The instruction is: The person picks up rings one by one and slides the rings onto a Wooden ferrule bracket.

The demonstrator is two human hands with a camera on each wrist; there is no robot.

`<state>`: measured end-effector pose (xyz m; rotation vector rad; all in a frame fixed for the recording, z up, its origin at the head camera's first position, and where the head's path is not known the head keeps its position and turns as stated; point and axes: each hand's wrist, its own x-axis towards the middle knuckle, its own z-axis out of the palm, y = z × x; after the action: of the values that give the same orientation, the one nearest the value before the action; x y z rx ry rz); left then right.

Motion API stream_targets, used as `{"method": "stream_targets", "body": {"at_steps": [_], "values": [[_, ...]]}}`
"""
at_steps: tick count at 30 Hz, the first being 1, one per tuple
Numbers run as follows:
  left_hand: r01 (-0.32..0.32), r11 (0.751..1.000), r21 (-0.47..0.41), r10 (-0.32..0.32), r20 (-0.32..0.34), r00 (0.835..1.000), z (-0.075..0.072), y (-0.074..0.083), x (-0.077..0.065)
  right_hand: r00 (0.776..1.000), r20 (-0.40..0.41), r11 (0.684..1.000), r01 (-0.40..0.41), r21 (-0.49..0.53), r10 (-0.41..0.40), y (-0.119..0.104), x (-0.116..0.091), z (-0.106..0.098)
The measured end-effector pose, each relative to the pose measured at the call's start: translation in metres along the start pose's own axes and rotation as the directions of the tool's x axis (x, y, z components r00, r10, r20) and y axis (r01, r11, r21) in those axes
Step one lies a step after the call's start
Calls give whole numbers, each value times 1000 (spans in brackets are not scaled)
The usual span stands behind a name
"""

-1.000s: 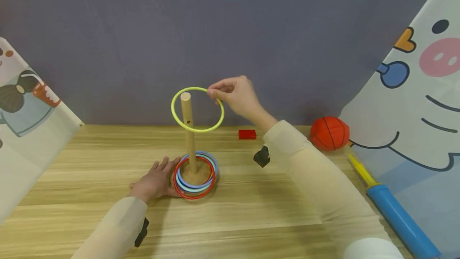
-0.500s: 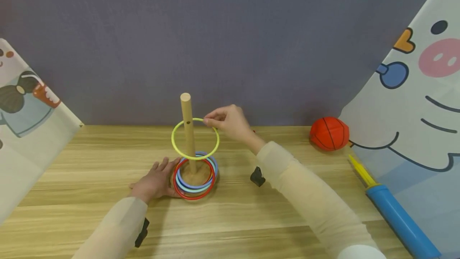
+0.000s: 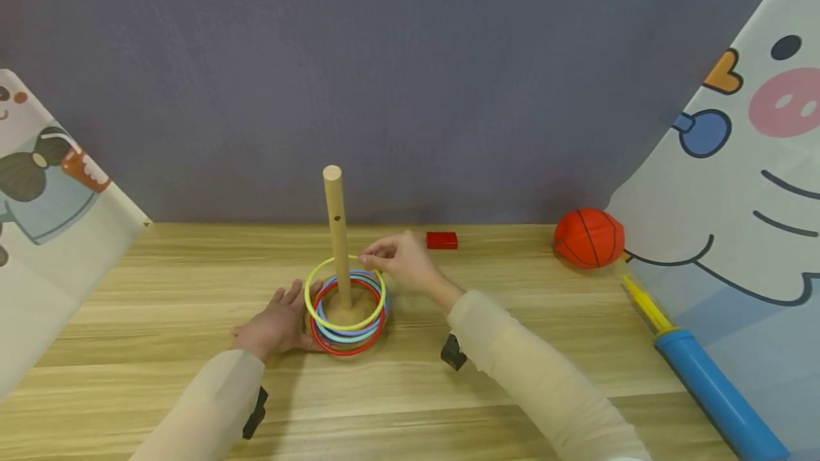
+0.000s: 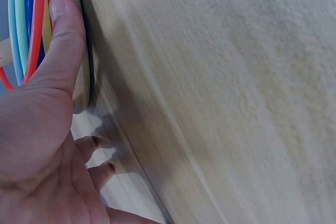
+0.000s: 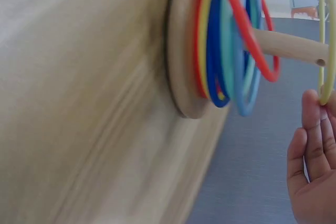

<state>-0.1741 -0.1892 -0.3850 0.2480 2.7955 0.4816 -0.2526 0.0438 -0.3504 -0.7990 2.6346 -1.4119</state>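
Note:
A wooden post (image 3: 339,247) stands upright on a round base (image 3: 339,315). Around its foot lie several stacked rings, among them blue and light blue ones. Uppermost on the stack a red ring (image 3: 344,353) lies tilted. My right hand (image 3: 410,263) pinches a yellow ring (image 3: 307,296) at its far right edge, between thumb and fingertips. That ring encircles the post and, in the right wrist view, stays apart from the stack. At the base's left side rests my left hand (image 3: 275,326), fingers spread, its straight thumb (image 4: 65,40) against the base's edge.
Behind the hands, a red block (image 3: 442,240) lies near the table's back edge. Farther right are a red ball (image 3: 589,238) with black lines and a blue pump (image 3: 714,390) with a yellow nozzle. A grey wall and printed side panels bound the wooden table.
My right hand has lowered the yellow ring along the post, from around its top to just above the stacked rings. The left hand has stayed at the base.

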Motion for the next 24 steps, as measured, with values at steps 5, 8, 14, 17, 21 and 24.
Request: {"method": "stream_targets", "body": {"at_steps": [5,8,14,17,21,24], "values": [[4,1000,-17,-4,4,1000,-1,1,-1,1000,-8,1000,8,-18,-8,9,-5,7],[-11,1000,-25,11,4,1000,-2,1,-2,1000,-11,1000,3,-22,-3,14,-6,10],[-49,999,-20,49,-8,999,-2,1,-1,1000,-18,999,3,-38,-4,21,-8,15],[-55,998,-23,54,-15,998,-2,1,-1,1000,-20,999,11,-46,-12,24,-7,16],[-60,998,-15,59,-18,998,-1,-1,-1,1000,-23,998,1,-55,-2,28,-8,18],[-61,998,-2,61,-20,998,0,-2,-1,1000,-24,998,-9,-69,7,29,-9,19]]}}
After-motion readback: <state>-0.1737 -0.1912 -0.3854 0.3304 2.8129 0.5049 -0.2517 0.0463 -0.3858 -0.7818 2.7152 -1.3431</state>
